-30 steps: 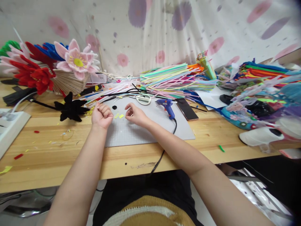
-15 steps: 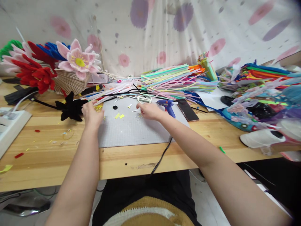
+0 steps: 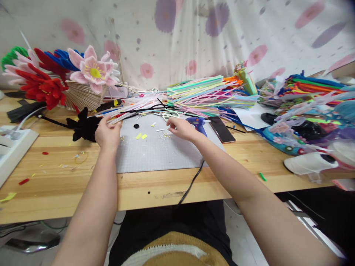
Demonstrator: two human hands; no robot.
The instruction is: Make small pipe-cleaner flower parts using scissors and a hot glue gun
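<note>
Beside the black fuzzy flower [image 3: 88,127], my left hand [image 3: 108,135] has its fingers curled together at the left edge of the grey cutting mat [image 3: 155,159]; what they hold, if anything, is hidden. My right hand [image 3: 180,129] hovers over the mat's upper right part, fingers bent with a gap between thumb and forefinger and nothing seen in them. Thin pale sticks [image 3: 164,136] lie just below it. Yellow pieces [image 3: 141,136] and a small black disc [image 3: 136,126] rest on the mat. Behind my right hand are scissors [image 3: 167,116] and a blue glue gun [image 3: 201,127].
A phone [image 3: 222,129] lies right of the glue gun. Bundled pastel pipe cleaners [image 3: 199,94] fill the back. Fuzzy flowers [image 3: 94,72] stand back left, above a white power strip [image 3: 16,151]. A black cord [image 3: 191,184] crosses the table's front edge.
My right hand has shifted slightly right, away from the thin sticks, and its fingers have parted. My left hand has turned and its fingers have drawn in, covering the yellow strands.
</note>
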